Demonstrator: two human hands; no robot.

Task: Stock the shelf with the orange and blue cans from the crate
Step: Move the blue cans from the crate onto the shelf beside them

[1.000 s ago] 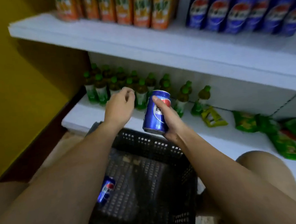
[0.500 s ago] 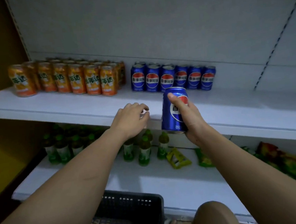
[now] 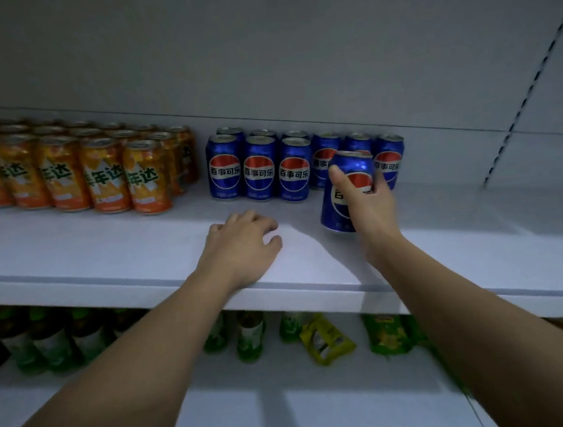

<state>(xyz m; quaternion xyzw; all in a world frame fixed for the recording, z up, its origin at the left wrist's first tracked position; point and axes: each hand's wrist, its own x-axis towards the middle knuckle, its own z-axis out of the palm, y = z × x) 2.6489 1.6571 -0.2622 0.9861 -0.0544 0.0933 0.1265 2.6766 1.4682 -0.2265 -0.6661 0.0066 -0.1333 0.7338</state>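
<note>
Gripping the blue can point(image 3: 341, 204) right of centre, my right hand point(image 3: 371, 211) could topple the blue row point(image 3: 259, 172) behind; left hand point(image 3: 241, 243) rests loosely curled, empty.

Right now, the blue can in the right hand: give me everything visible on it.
The blue metallic drink can has a red, white and blue round logo with white characters, partly hidden by the grip, and a silver top rim. The right hand wraps its side, thumb on the front and fingers round the far side. It is roughly upright, leaning slightly, low over the white shelf board, just in front of the right end of the row of shelved blue cans. Whether its base touches the shelf cannot be told.
</note>
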